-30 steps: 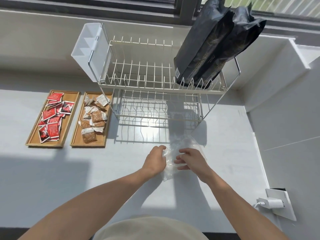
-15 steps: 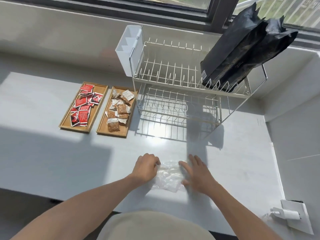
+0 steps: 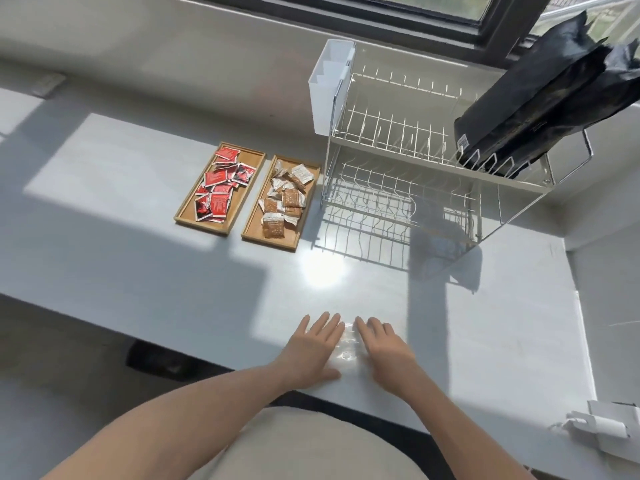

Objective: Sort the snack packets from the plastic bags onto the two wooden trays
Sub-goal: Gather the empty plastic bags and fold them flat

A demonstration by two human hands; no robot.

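A clear plastic bag (image 3: 348, 348) lies flat on the white counter near its front edge. My left hand (image 3: 313, 351) and my right hand (image 3: 384, 349) rest palm down on either side of it, fingers spread, pressing its edges. Further back to the left, two wooden trays stand side by side. The left tray (image 3: 252, 174) holds several red snack packets (image 3: 219, 188). The right tray (image 3: 250, 233) holds several brown and white snack packets (image 3: 285, 199).
A two-tier wire dish rack (image 3: 415, 168) stands at the back right with a white cutlery holder (image 3: 329, 84) on its left end and black bags (image 3: 547, 98) leaning on top. A white wall socket with a plug (image 3: 609, 427) is at the far right. The counter's front edge (image 3: 173, 344) runs just below my hands.
Both hands have gone from gripping the crumpled bag to lying flat on it. The bag is now smoothed out. The view has pulled back and swung left.
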